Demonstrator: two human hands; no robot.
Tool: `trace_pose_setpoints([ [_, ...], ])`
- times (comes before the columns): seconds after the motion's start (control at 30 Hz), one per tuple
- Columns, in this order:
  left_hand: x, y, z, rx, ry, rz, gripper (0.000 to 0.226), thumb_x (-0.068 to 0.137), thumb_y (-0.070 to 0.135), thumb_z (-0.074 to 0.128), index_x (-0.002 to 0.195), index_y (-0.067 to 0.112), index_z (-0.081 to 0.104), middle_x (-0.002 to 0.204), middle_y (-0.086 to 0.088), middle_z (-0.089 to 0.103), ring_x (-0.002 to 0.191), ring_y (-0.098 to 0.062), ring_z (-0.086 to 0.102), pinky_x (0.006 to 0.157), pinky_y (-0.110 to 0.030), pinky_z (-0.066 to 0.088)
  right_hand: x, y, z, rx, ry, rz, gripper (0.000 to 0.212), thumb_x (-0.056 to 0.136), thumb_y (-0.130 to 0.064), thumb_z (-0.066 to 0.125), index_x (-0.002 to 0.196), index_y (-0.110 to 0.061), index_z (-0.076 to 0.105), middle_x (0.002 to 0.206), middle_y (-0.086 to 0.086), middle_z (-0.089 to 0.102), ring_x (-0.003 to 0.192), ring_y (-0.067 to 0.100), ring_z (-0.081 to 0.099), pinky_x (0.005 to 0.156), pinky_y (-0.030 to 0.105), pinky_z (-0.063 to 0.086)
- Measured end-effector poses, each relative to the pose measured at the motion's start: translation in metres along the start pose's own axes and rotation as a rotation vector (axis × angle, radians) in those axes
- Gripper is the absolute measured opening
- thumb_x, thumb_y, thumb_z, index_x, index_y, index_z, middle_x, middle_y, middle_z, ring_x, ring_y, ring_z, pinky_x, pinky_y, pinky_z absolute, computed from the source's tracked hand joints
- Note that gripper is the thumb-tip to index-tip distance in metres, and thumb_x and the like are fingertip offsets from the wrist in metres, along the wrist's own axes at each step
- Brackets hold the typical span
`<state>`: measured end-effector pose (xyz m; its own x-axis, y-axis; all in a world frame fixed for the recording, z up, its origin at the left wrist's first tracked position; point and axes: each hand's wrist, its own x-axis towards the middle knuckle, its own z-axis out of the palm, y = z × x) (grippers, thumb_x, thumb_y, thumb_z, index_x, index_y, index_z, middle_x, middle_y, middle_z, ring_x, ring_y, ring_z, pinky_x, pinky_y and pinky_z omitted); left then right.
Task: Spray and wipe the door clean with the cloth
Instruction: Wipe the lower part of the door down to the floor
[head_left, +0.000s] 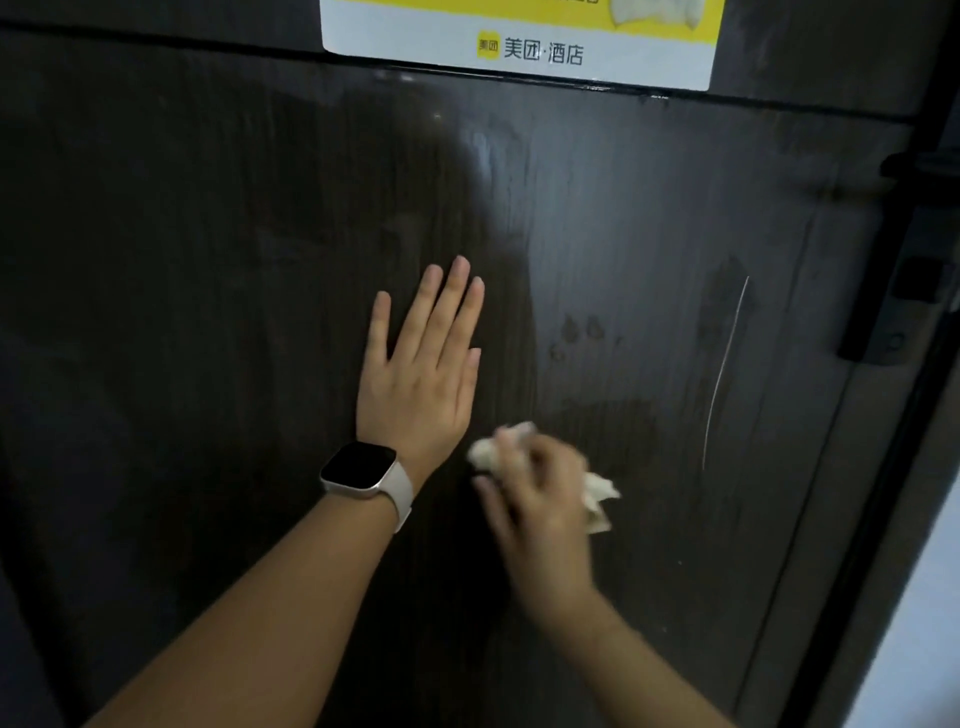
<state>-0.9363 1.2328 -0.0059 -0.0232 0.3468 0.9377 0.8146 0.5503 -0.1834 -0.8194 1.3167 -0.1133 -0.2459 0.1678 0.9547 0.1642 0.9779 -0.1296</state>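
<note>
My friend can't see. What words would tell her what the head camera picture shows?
A right hand rubs a crumpled white cloth on a dark door, blurred. The left hand, a smartwatch on its wrist, lies flat on the door beside it. A yellow-and-white sticker sits above.

Bare door (208, 260) left of left hand (421, 374); handle (904, 291) blocks right edge.
</note>
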Motion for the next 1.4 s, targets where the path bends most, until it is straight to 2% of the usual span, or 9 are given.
trace_pose_setpoints([
  [0.17, 0.001, -0.001, 0.0, 0.008, 0.03, 0.011, 0.052, 0.107, 0.029, 0.023, 0.156, 0.016, 0.018, 0.164, -0.003, 0.013, 0.151, -0.02, 0.01, 0.122, -0.047, 0.002, 0.011, 0.011, -0.009, 0.025, -0.013, -0.156, 0.044, 0.089, -0.002, 0.063, 0.132, -0.011, 0.059, 0.11, 0.007, 0.052, 0.096, 0.022, 0.05, 0.084, 0.028, 0.042],
  [0.4, 0.0, 0.001, 0.002, -0.01, 0.058, 0.013, 0.053, 0.107, 0.029, 0.026, 0.156, 0.015, 0.016, 0.164, -0.004, 0.011, 0.151, -0.021, 0.008, 0.122, -0.049, 0.003, 0.099, 0.073, -0.071, 0.132, 0.431, 0.355, 0.019, 0.088, -0.011, 0.072, 0.103, 0.001, 0.072, 0.097, 0.007, 0.052, 0.091, 0.022, 0.06, 0.087, 0.014, 0.044],
  [0.67, 0.0, 0.001, 0.001, 0.006, 0.067, 0.022, 0.053, 0.107, 0.03, 0.019, 0.157, 0.015, 0.013, 0.164, -0.004, 0.007, 0.152, -0.021, 0.007, 0.122, -0.047, 0.002, 0.066, 0.013, -0.028, 0.053, -0.072, -0.283, 0.032, 0.084, 0.006, 0.065, 0.114, -0.004, 0.071, 0.098, 0.01, 0.058, 0.092, 0.023, 0.051, 0.081, 0.027, 0.042],
  [0.9, 0.0, 0.0, 0.001, 0.001, 0.071, 0.02, 0.053, 0.106, 0.028, 0.027, 0.156, 0.015, 0.017, 0.164, -0.005, 0.01, 0.151, -0.022, 0.008, 0.122, -0.049, 0.004, 0.159, 0.054, -0.084, 0.131, 0.493, 0.304, 0.018, 0.092, -0.014, 0.067, 0.097, 0.003, 0.071, 0.096, 0.007, 0.047, 0.09, 0.02, 0.058, 0.092, 0.023, 0.048],
  [0.97, 0.0, 0.001, 0.001, 0.002, 0.067, 0.017, 0.053, 0.106, 0.029, 0.026, 0.156, 0.015, 0.017, 0.164, -0.004, 0.009, 0.151, -0.021, 0.009, 0.122, -0.049, 0.004, 0.15, 0.028, -0.061, 0.165, 0.429, 0.239, 0.014, 0.09, -0.004, 0.065, 0.102, 0.003, 0.069, 0.1, 0.011, 0.048, 0.097, 0.025, 0.057, 0.096, 0.035, 0.048],
  [1.17, 0.0, 0.001, 0.002, -0.005, 0.074, 0.014, 0.053, 0.106, 0.028, 0.025, 0.156, 0.014, 0.017, 0.164, -0.004, 0.011, 0.152, -0.021, 0.009, 0.122, -0.048, 0.005, 0.133, 0.004, -0.042, 0.134, 0.086, -0.096, 0.034, 0.086, 0.0, 0.069, 0.117, -0.012, 0.07, 0.1, 0.008, 0.053, 0.095, 0.022, 0.051, 0.086, 0.022, 0.042],
  [1.23, 0.0, 0.002, 0.002, 0.005, 0.078, 0.015, 0.053, 0.106, 0.028, 0.024, 0.156, 0.014, 0.017, 0.164, -0.004, 0.011, 0.152, -0.021, 0.008, 0.123, -0.048, 0.003, 0.149, 0.032, -0.065, 0.109, 0.214, 0.036, 0.026, 0.086, -0.003, 0.071, 0.11, -0.011, 0.073, 0.099, 0.005, 0.052, 0.095, 0.02, 0.056, 0.088, 0.028, 0.046],
  [1.33, 0.0, 0.001, 0.002, -0.004, 0.079, 0.018, 0.053, 0.105, 0.028, 0.025, 0.156, 0.014, 0.017, 0.163, -0.004, 0.007, 0.152, -0.021, 0.006, 0.122, -0.047, -0.001, 0.171, 0.057, -0.096, 0.184, 0.467, 0.296, 0.015, 0.088, -0.009, 0.07, 0.1, -0.002, 0.073, 0.095, 0.0, 0.047, 0.087, -0.011, 0.055, 0.087, 0.01, 0.044],
  [1.4, 0.001, 0.0, 0.002, -0.012, 0.081, 0.018, 0.054, 0.105, 0.028, 0.026, 0.156, 0.014, 0.016, 0.163, -0.004, 0.007, 0.152, -0.021, 0.006, 0.123, -0.047, -0.001, 0.179, 0.052, -0.094, 0.208, 0.523, 0.331, 0.01, 0.089, -0.008, 0.068, 0.098, -0.003, 0.071, 0.095, -0.003, 0.044, 0.088, -0.011, 0.054, 0.093, 0.012, 0.045],
])
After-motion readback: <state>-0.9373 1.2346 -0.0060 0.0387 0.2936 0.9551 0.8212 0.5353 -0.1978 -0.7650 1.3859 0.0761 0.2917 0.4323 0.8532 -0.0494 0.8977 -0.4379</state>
